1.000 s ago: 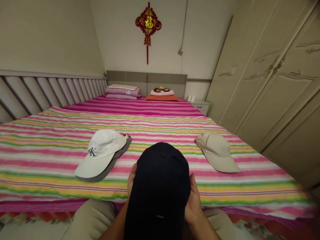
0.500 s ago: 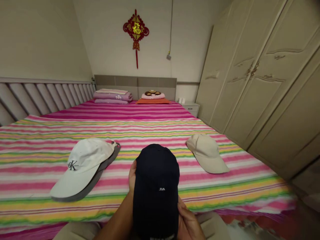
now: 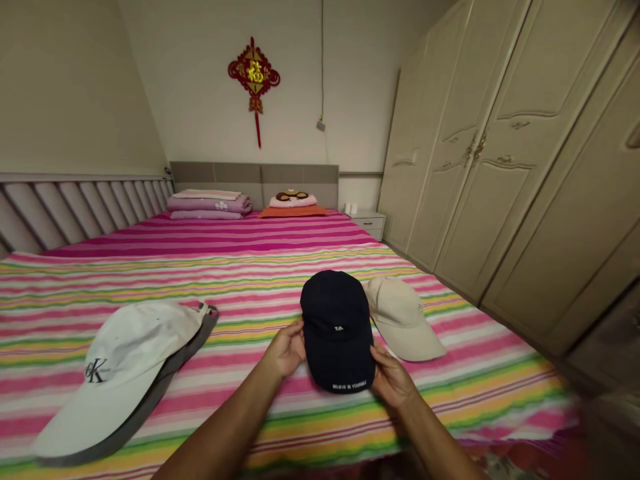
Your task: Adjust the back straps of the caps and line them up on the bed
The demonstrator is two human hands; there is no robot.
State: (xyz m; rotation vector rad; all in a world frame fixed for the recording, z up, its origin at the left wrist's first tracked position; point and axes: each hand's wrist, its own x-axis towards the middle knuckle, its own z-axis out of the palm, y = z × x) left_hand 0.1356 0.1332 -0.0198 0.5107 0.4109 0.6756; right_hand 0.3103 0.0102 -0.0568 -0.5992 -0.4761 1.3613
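Both hands hold a dark navy baseball cap (image 3: 337, 327), its brim toward me with small white lettering along the edge. My left hand (image 3: 290, 348) grips the cap's left side, some fingers hidden behind it. On the right side of the brim, my right hand (image 3: 393, 375) is closed with the thumb on top. A beige cap (image 3: 403, 320) lies just behind and to the right, partly covered by the navy one. Farther left, a white cap (image 3: 125, 367) with black letters and a grey underside rests on the striped sheet (image 3: 240, 400).
Folded purple bedding (image 3: 210, 205) and a pink folded item (image 3: 295, 200) on an orange piece sit by the headboard (image 3: 300, 177). A slatted rail (image 3: 90, 207) runs along the left. Wardrobes (image 3: 480, 200) and a small nightstand (image 3: 369, 223) stand on the right.
The navy cap has moved forward and to the right, away from my body, with both hands on it. The brim lettering now shows fully. My view has turned slightly.
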